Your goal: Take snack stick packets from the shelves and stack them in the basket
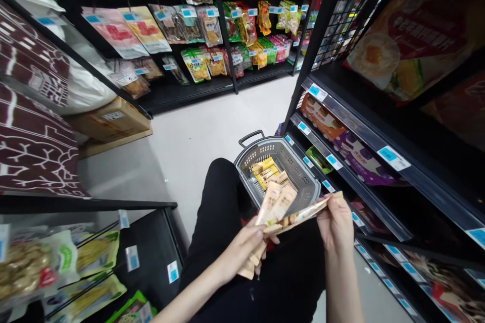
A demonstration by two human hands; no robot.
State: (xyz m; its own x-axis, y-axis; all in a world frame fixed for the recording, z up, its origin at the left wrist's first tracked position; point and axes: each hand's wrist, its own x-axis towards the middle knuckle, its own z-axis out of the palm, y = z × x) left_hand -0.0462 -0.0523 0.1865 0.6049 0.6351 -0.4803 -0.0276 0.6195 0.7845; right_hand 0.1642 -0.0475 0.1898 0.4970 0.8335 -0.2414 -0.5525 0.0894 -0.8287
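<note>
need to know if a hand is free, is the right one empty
No, the right hand holds one end of a long packet.

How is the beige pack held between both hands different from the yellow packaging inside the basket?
Colour: the beige pack has brown markings, while the yellow packaging is mostly yellow.
Place: the left hand and right hand hold the beige pack; the yellow packaging lies in the basket.
Pose: the beige pack appears narrow, almost edge-on; the yellow packaging shows a broader face.
Both look like packaged goods.

Matt plastic basket (292, 162), cardboard carton (113, 123) — smooth floor (182, 136)
</note>
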